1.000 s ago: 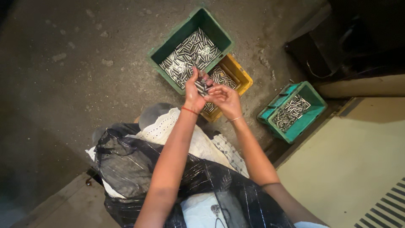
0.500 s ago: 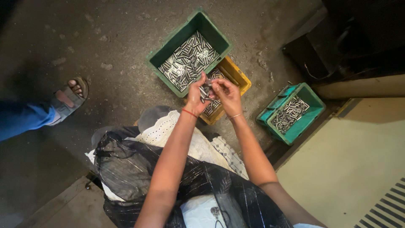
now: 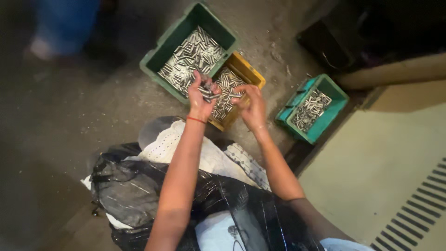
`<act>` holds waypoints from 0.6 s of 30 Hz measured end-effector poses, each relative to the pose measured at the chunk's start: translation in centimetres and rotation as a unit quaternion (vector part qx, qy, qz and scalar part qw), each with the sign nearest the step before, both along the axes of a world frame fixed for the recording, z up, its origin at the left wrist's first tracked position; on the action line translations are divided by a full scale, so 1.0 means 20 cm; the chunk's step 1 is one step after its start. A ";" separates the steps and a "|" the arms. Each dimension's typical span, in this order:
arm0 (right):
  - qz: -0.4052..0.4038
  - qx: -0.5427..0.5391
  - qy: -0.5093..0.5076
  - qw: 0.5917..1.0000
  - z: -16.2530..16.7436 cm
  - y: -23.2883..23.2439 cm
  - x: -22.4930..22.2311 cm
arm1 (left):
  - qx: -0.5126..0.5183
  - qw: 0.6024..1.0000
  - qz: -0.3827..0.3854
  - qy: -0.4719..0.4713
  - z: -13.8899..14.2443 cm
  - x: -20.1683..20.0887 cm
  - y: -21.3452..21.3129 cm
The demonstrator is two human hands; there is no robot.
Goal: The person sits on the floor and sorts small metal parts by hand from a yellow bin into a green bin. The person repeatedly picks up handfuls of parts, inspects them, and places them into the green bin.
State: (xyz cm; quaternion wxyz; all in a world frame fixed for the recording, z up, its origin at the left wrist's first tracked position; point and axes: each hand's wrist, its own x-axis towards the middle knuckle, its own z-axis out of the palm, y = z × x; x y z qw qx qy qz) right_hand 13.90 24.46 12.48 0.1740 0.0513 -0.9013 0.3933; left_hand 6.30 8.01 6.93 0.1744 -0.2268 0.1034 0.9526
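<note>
Two bare forearms reached forward from the bottom of the head view, both hands raised over the yellow crate of small silvery metal pieces. The left hand, a red thread at its wrist, was held upright with the palm turned away, its fingers curled together and clamped on a small bunch of metal pieces that stuck out to the right. The right hand hovered just beside it, back toward the camera, fingers bent loosely inward; whether they pinched anything could not be told, since the palm side was hidden. Touching the yellow crate on its far left stood a larger green crate filled with similar pieces, and a teal crate with a smaller heap sat well apart to the right, all on the dusty floor. Black plastic sheeting and white dotted cloth covered the lap below. At the upper left, a blurred blue trouser leg of another person was cut off by the frame. Single pieces were too small to make out.
</note>
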 end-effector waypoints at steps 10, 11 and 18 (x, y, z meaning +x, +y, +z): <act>-0.037 -0.415 -0.153 0.896 -0.26 -0.23 0.00 | -0.005 0.998 -0.023 0.062 0.07 0.05 0.06; -0.036 -0.423 -0.141 0.894 -0.26 -0.24 0.00 | -0.016 0.998 -0.018 0.065 0.07 0.05 0.06; -0.036 -0.521 -0.115 0.845 -0.24 -0.29 -0.01 | -0.002 0.998 0.007 0.060 0.06 0.05 0.05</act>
